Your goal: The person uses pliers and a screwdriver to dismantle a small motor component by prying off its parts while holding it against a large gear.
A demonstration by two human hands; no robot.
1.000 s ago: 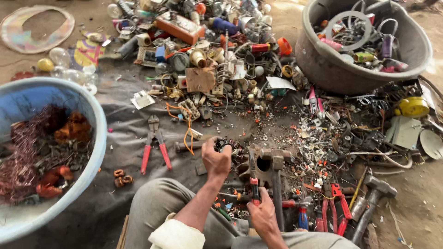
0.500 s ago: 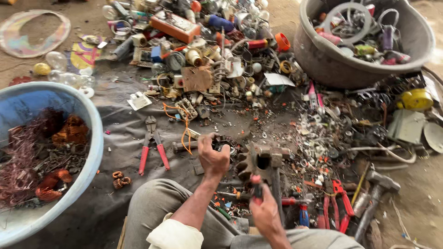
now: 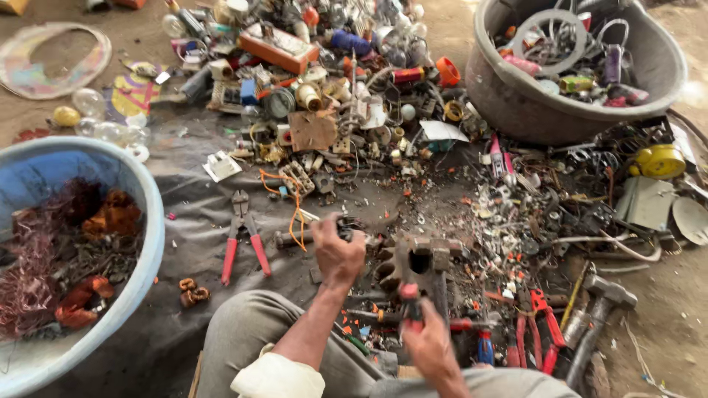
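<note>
**scrapbench:** Small dark part is gripped in our left hand, just over the grey sheet on the ground, right beside the rusty iron block. Our right hand is closed around a red-handled tool, its tip up against that block. Can't tell exactly what the part is, our fingers cover most of it.

**wirepuller:** How far along do we reckon we are?

**scrapbench:** Partway at best, judging by the piles. The blue tub on our left already has a fair load of copper wire and orange coils in it, and the grey tub up top right holds rings and mixed bits. But the scrap heap in front of us looks barely dented.

**wirepuller:** And the other tools?

**scrapbench:** Red pliers lie untouched on the sheet, a hammer and more red cutters sit near our right knee. Two little copper coils are loose, not in the tub yet.
</note>
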